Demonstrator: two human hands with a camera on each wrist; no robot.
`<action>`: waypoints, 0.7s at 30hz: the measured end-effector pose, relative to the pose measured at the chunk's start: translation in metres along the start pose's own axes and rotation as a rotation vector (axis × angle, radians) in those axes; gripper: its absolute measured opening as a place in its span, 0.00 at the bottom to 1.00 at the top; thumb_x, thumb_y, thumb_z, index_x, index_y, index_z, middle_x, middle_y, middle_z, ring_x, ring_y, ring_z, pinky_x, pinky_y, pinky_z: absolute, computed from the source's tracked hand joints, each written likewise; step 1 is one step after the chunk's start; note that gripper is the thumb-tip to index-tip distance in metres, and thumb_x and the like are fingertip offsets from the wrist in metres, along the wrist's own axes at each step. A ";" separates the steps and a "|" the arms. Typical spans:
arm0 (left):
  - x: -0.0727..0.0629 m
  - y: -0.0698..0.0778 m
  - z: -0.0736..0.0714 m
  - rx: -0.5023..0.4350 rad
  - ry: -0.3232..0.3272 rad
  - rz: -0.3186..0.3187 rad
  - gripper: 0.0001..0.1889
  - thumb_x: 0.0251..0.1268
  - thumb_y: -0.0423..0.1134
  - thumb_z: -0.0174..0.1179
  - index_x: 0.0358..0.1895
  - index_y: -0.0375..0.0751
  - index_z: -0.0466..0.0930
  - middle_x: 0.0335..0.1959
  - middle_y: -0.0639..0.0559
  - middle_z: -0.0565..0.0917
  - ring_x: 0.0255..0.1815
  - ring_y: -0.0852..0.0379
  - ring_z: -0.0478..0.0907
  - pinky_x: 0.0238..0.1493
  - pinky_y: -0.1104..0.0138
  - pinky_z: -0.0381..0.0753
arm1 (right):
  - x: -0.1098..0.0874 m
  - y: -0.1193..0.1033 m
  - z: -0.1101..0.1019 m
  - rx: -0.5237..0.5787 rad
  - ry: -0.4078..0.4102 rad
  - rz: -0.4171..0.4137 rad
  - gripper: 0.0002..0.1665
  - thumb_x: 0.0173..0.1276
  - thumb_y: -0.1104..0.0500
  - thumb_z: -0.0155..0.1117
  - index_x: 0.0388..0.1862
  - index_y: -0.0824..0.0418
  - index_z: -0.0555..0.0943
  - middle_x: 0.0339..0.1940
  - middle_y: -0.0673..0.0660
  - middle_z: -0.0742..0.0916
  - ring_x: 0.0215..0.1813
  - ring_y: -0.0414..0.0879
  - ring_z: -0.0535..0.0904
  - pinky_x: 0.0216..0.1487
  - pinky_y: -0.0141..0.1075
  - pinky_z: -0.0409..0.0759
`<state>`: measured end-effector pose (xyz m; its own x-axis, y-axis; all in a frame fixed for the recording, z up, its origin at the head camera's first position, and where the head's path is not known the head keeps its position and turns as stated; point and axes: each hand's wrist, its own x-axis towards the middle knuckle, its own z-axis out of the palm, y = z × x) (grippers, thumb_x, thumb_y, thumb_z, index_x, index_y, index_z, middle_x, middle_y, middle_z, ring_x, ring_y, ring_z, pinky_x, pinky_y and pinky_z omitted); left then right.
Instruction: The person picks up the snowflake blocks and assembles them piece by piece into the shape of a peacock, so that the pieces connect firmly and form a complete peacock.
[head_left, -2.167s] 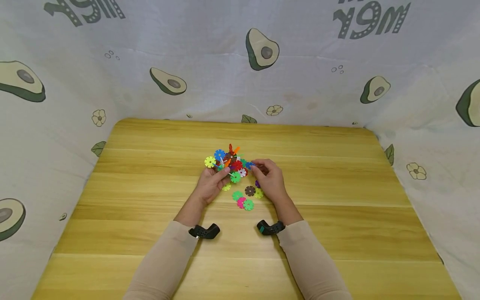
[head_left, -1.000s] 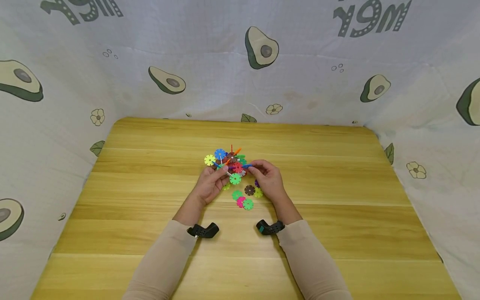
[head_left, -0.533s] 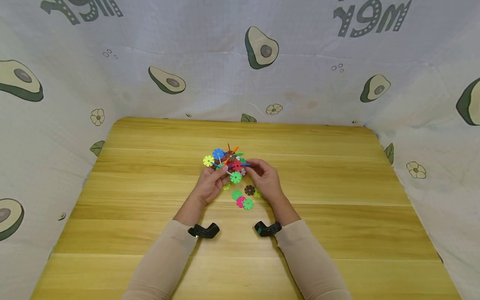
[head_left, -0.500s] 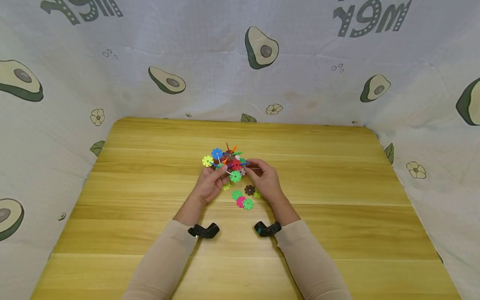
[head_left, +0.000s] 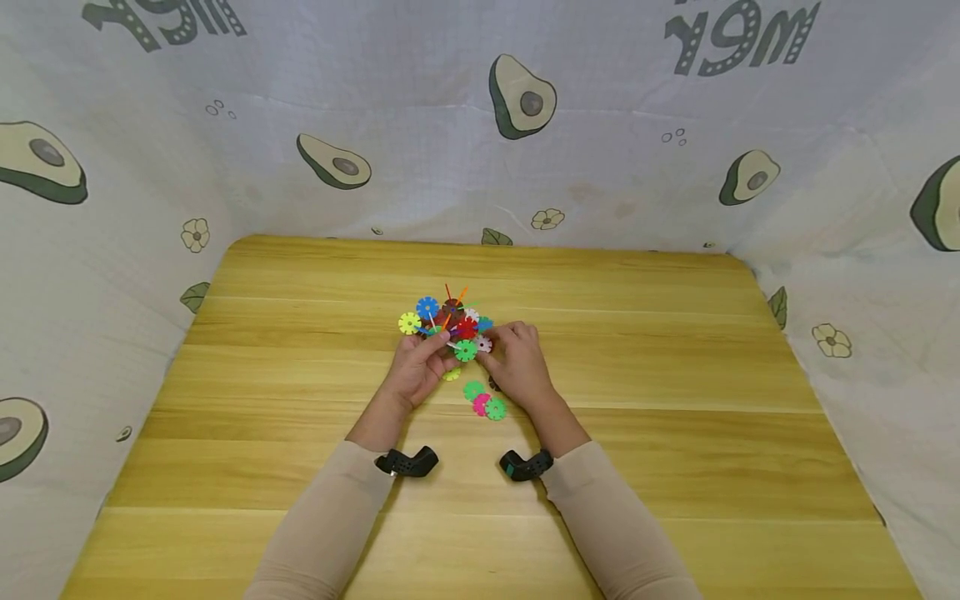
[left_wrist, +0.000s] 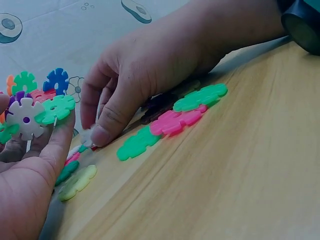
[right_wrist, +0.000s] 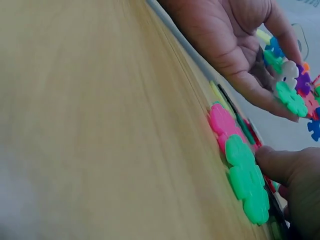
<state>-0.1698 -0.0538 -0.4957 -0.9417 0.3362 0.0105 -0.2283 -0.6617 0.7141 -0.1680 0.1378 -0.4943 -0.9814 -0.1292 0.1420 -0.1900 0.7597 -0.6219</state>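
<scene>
My left hand holds up a cluster of joined, notched plastic snowflake discs in many colours, with the thumb on top. At the cluster's right side sits a blue disc. A green disc and a white disc of the cluster face the left wrist view. My right hand is lowered to the table just right of the cluster. Its thumb and fingers pinch a small whitish snowflake disc at the tabletop, mostly hidden by the fingertips.
Loose discs lie on the wooden table below the hands: a pink disc between green ones, a yellow disc, and a dark one partly under the right hand. A printed cloth hangs behind the table.
My right hand has let go of the blue disc, now on the cluster, and moved left and down to the table. The cluster has shifted slightly left in my left hand.
</scene>
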 end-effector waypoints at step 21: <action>0.000 0.004 0.001 -0.010 -0.043 -0.101 0.10 0.80 0.27 0.41 0.56 0.41 0.67 0.45 0.53 0.87 0.42 0.60 0.87 0.39 0.68 0.89 | 0.002 0.009 -0.011 0.866 0.133 0.069 0.12 0.73 0.69 0.63 0.50 0.77 0.78 0.33 0.38 0.88 0.37 0.33 0.82 0.40 0.24 0.82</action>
<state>-0.1704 -0.0557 -0.4926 -0.9022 0.4302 -0.0308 -0.3243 -0.6296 0.7060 -0.1716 0.1510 -0.4911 -0.9903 0.0158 0.1378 -0.1378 0.0055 -0.9905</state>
